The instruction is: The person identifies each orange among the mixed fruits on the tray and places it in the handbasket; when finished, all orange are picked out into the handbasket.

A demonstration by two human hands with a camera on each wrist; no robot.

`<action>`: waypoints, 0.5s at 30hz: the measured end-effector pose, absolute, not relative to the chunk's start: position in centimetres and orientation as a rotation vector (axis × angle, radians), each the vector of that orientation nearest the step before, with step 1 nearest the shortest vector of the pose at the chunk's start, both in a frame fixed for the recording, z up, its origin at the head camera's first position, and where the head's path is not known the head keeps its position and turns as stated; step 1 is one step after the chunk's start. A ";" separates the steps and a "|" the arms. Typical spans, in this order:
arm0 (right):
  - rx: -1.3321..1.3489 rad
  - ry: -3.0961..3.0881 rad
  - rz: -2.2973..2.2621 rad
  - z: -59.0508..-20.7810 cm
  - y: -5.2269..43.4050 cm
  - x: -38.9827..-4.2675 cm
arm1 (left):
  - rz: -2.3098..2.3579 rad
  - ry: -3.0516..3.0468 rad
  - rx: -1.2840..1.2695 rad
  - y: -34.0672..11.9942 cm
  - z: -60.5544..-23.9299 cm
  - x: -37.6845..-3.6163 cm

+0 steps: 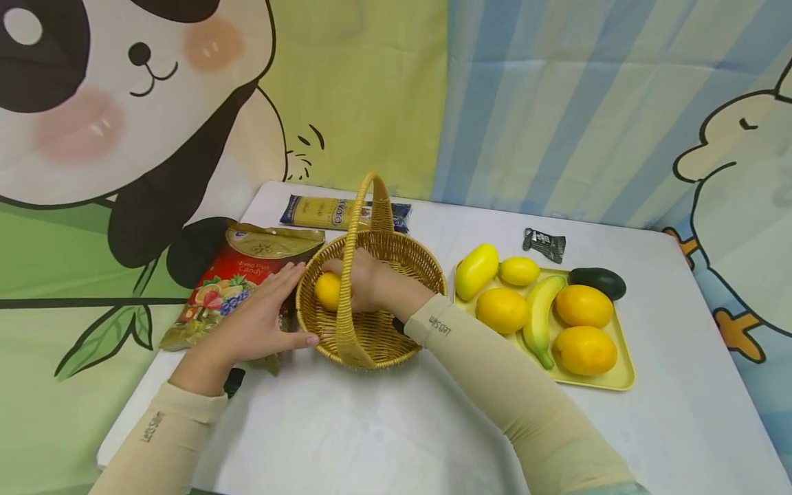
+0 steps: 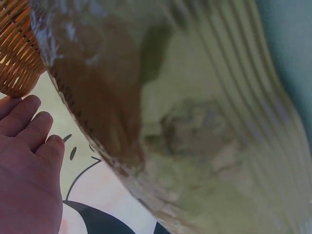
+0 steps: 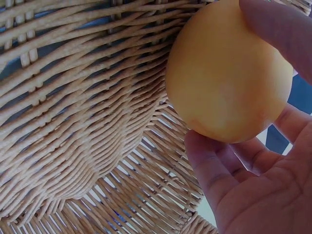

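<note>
Inside the wicker basket, my right hand holds a smooth, rounded yellow-orange fruit between thumb and fingers. The fruit is against the basket's left inner wall, partly behind the handle in the head view. My left hand lies with straight fingers along the left side of the basket, fingertips and thumb at its rim. Between that hand and the table's left edge lies a red and gold bag of mixed fruit candy, which fills much of the left wrist view.
Right of the basket, a yellow tray bears a banana, several yellow-orange fruits and a dark green avocado-like fruit. Behind it lies a small black packet. A pasta bag lies behind the basket.
</note>
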State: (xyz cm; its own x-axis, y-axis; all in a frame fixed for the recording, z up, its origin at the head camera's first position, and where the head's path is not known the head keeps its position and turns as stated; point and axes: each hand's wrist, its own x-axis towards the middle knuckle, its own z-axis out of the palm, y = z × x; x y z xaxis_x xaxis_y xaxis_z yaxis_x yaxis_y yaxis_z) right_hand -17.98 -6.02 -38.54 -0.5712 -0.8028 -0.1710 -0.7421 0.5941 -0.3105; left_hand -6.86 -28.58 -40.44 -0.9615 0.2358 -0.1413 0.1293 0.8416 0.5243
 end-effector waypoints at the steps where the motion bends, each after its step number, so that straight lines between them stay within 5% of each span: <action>1: -1.264 2.532 -0.293 -38.5 -6.0 -18.0 | 0.783 2.821 0.284 -28.6 -40.4 -6.8; 15: -1.301 2.537 -0.271 -37.9 -5.9 -18.3 | 0.778 2.831 0.302 -28.6 -40.3 -6.7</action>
